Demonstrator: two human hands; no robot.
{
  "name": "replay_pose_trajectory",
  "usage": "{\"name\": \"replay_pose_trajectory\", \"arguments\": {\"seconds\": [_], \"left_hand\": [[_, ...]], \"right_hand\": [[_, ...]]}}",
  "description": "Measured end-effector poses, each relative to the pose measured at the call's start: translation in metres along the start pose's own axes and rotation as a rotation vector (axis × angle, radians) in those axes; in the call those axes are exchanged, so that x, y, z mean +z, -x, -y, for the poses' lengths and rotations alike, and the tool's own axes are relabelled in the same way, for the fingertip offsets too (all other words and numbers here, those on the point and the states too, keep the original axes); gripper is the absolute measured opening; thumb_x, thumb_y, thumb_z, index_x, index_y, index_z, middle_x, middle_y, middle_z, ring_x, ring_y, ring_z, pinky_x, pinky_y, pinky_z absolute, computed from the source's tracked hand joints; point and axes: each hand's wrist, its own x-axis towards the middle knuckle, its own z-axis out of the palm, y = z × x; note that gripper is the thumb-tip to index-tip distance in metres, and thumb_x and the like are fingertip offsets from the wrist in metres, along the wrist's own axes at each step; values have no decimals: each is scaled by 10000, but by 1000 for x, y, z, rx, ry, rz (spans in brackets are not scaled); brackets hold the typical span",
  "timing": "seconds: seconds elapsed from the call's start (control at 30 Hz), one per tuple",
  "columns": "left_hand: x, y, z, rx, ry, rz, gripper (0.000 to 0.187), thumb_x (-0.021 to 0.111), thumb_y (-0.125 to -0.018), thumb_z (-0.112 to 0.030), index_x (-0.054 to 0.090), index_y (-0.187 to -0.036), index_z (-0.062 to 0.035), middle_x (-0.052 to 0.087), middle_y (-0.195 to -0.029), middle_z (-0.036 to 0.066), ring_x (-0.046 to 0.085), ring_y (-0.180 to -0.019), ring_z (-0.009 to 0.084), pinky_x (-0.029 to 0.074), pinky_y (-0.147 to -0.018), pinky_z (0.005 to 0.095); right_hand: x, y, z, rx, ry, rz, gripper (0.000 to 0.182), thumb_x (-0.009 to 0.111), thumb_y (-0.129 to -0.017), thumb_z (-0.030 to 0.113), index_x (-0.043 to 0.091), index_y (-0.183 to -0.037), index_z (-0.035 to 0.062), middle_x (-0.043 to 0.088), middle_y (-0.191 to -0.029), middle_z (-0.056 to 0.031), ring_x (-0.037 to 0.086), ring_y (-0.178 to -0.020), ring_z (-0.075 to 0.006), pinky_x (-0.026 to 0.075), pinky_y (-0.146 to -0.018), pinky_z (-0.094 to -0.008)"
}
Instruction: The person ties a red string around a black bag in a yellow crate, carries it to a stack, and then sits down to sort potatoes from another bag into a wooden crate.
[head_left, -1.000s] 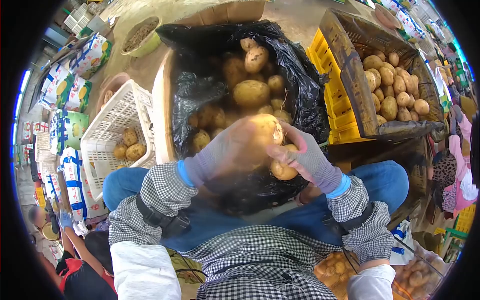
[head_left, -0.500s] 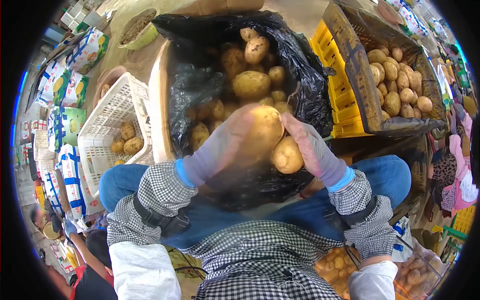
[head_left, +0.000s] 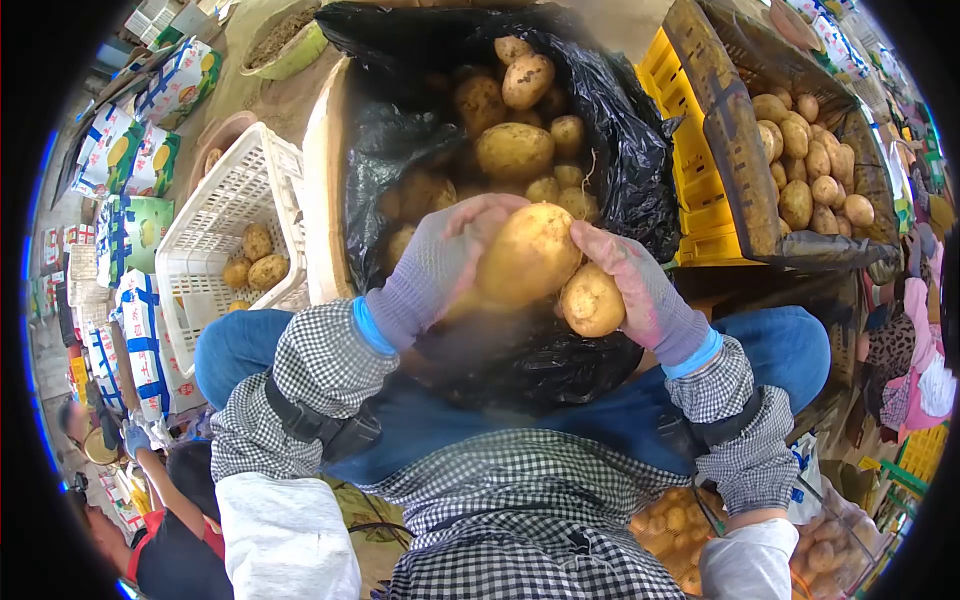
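Above a black plastic bag [head_left: 635, 190] of potatoes, both my gloved hands are raised. My left hand [head_left: 440, 260] curls round the left side of a large potato [head_left: 530, 250]. The thumb of my right hand [head_left: 640, 295] touches that potato's right edge, while its other fingers hold a smaller potato [head_left: 592, 302] against it. A thin root strand rises beside the two. Several potatoes lie in the bag below, among them a big oval potato [head_left: 514, 151] and a dirt-marked potato [head_left: 528, 81]. The undersides of the held potatoes are hidden.
To the left stands a white plastic basket [head_left: 190, 255] with several potatoes. A dark-lined crate [head_left: 725, 130] of potatoes rests at right beside a yellow crate [head_left: 690, 190]. A green tub [head_left: 290, 55] is at the back left. Another person [head_left: 180, 530] is at lower left.
My left hand has shifted and its blur has lessened, showing the large potato more fully. Both potatoes remain held. The whole view has moved slightly.
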Motion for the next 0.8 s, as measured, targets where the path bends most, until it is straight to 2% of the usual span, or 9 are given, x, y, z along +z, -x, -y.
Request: {"name": "replay_pose_trajectory", "arguments": {"seconds": [0.13,0.23,0.33,0.43,0.47,0.53,0.63,0.77,0.8], "left_hand": [[0,0,-3,10,-88,-7,307,546,-980,-215,588,-1186,9,616,-1133,72,572,-1043,126,489,-908,271],[1,-2,7,61,-193,1,518,529,-975,-411,512,-1291,-1,608,-1175,72,579,-1088,127,497,-911,274],[5,-2,10,178,-199,54,528,571,-957,-390,474,-1329,-28,598,-1186,57,565,-1117,141,494,-919,287],[9,-1,-8,-157,46,94,581,635,-916,-340,420,-1376,-58,552,-1251,96,577,-1080,200,499,-912,336],[10,0,-15,-203,172,94,539,593,-930,-377,450,-1353,-77,580,-1197,84,593,-994,197,501,-809,311],[13,4,-25,-294,419,102,487,510,-956,-452,511,-1306,-114,637,-1091,59,624,-820,192,505,-602,262],[21,5,-34,-326,716,131,513,419,-965,-519,542,-1270,-125,646,-1061,70,574,-677,190,416,-468,244],[4,5,-24,-379,857,149,574,415,-940,-579,552,-1256,-120,634,-1057,133,548,-671,216,388,-447,238],[0,4,-23,-354,779,139,594,419,-935,-589,535,-1276,-116,629,-1064,139,548,-685,216,396,-464,238]], "right_hand": [[4,2,11,27,-74,65,553,458,-988,420,478,-1295,-40,638,-1049,-118,664,-806,-159,556,-729,-279],[-3,2,2,-105,86,27,530,441,-999,401,477,-1287,-42,625,-1085,-123,663,-853,-168,554,-766,-297],[-10,0,-8,-96,99,33,517,415,-1011,389,472,-1291,-43,613,-1127,-125,657,-904,-177,551,-794,-315],[-10,3,-6,-106,66,56,522,401,-1015,391,464,-1309,-35,613,-1144,-130,656,-925,-186,552,-794,-322],[-8,3,-3,-131,68,61,525,398,-1016,394,461,-1317,-31,615,-1145,-133,657,-927,-189,554,-791,-323],[0,4,10,-23,-270,114,536,400,-1014,407,459,-1327,-24,620,-1140,-142,660,-936,-207,558,-793,-340],[-3,9,26,75,-497,90,540,426,-1006,409,461,-1331,-21,624,-1128,-165,666,-933,-227,572,-750,-338],[-10,17,44,56,-466,40,549,471,-991,404,460,-1329,-29,622,-1122,-194,673,-921,-238,584,-650,-290],[-14,19,45,-26,-417,46,562,501,-980,396,447,-1337,-33,611,-1140,-208,667,-839,-196,532,-543,-216]]}}
